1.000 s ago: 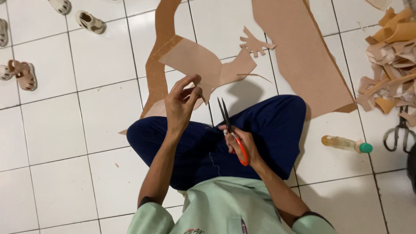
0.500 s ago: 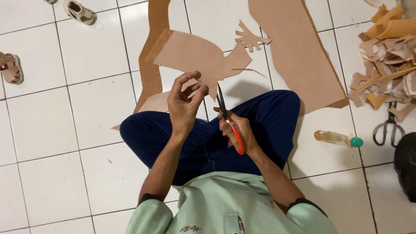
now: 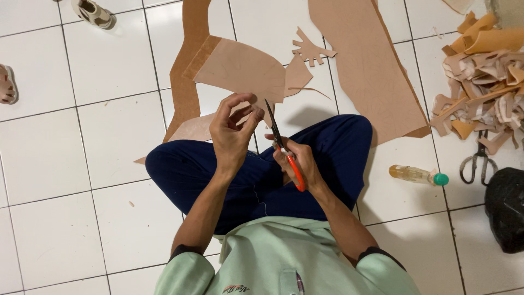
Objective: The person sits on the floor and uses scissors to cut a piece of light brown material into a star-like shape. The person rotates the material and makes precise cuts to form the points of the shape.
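Note:
I sit cross-legged on a white tiled floor. My left hand pinches the near edge of a tan leather sheet that lifts off the floor in front of my knees. My right hand grips orange-handled scissors, blades pointing up at the sheet's edge beside my left fingers. A cut shape with finger-like tabs hangs off the sheet's far right side.
A wide brown leather strip lies at the right, a narrower one at the left. A heap of leather scraps, metal shears, a small bottle with a green cap and a black bag lie right. Sandals lie far left.
My hands with the sheet and scissors stay together; the view has shifted slightly, and the left fingers have spread a little on the sheet's edge.

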Demonstrator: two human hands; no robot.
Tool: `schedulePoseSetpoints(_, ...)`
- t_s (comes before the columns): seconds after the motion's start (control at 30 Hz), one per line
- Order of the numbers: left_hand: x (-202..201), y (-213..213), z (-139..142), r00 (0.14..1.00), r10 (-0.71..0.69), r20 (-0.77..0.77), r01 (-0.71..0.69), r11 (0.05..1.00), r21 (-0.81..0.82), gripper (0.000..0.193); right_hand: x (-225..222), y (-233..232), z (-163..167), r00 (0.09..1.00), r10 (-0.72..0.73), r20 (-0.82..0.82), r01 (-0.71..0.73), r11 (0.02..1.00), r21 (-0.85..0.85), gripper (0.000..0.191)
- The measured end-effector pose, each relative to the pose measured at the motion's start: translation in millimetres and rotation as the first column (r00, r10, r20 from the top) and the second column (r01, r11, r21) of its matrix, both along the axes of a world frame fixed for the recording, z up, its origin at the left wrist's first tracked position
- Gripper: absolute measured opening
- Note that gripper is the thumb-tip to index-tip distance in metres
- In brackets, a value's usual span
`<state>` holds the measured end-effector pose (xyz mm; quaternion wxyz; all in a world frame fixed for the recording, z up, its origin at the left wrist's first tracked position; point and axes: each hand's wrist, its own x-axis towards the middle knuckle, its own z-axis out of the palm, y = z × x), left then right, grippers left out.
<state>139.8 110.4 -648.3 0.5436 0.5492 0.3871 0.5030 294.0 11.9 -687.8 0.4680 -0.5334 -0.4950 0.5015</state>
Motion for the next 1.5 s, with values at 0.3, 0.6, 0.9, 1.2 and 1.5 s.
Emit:
schedulePoseSetpoints(0.3, 6.4, -3.3, -30.5, 0.920, 0.122, 0.373, 0.020, 0.935, -0.355, 0.028, -4.6, -10.8, -23.7, 0.911, -0.071, -0.407, 0.007, 0.988, -0.157, 0.059)
schedulePoseSetpoints(0.6, 23.6, -12.0, -46.6, 0.932, 0.186, 0.310, -0.105, 0.960, -0.260, 0.017, -38.7, -7.8, -54.6, 0.850, -0.347, -0.396, 0.270, 0.933, -0.237, 0.049)
schedulePoseSetpoints(0.9, -28.9, 20.6, -7.8, 0.995, -0.029, -0.093, 0.030, 0.999, 0.014, 0.050, 0.3, -1.5, -16.1, 0.997, 0.042, 0.065, -0.041, 0.999, -0.018, 0.070)
schedulePoseSetpoints(1.2, -25.4, 4.7, 12.2, 0.983, -0.078, -0.166, 0.075, 0.997, -0.023, 0.050, -3.0, 1.6, 6.4, 0.997, 0.070, 0.044, -0.069, 0.997, -0.026, 0.077)
schedulePoseSetpoints(1.5, -25.3, 5.5, 13.1, 0.987, -0.107, -0.123, 0.104, 0.994, -0.027, 0.049, -1.8, 1.6, 1.9, 0.997, 0.067, 0.037, -0.067, 0.998, -0.004, 0.081)
